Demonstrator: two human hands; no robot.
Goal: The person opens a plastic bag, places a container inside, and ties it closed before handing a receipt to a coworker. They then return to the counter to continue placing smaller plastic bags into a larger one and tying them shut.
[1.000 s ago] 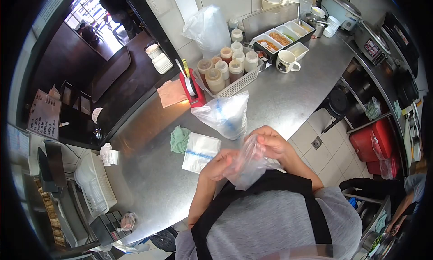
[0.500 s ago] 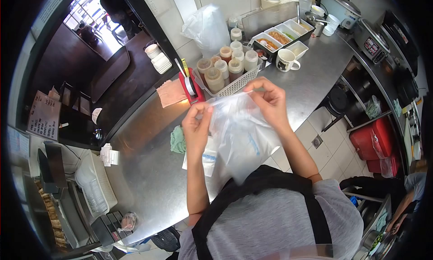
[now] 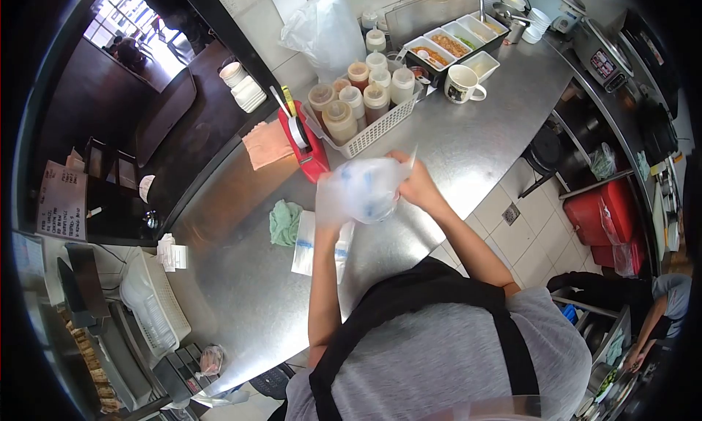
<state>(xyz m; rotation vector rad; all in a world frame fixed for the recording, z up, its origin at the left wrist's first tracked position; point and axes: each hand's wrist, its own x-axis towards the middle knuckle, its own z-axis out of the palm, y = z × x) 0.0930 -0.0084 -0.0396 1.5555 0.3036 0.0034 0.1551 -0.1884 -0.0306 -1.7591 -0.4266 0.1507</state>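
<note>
A clear plastic bag (image 3: pixel 365 187) with blue print is bunched up between my hands above the steel counter (image 3: pixel 241 275), smeared by motion. My right hand (image 3: pixel 415 181) grips its right side with curled fingers. At the bag's left side is my left hand (image 3: pixel 330 210), blurred and partly behind the plastic, so its fingers do not show. Just below that hand, a stack of flat plastic bags (image 3: pixel 306 247) lies on the counter beside a crumpled green cloth (image 3: pixel 285 222).
A red tape dispenser (image 3: pixel 311 154) stands by a folded pink cloth (image 3: pixel 267 145). Beyond are a white basket (image 3: pixel 384 129) of sauce bottles, a mug (image 3: pixel 462 85) and a topping container (image 3: pixel 446 52). A large white bag (image 3: pixel 325 37) leans on the wall. Another person's arm (image 3: pixel 647 326) shows at lower right.
The bag hung spread downward from both pinching hands; now it is lifted and bunched between them. My hands have come lower and closer to the counter. The view has shifted slightly.
</note>
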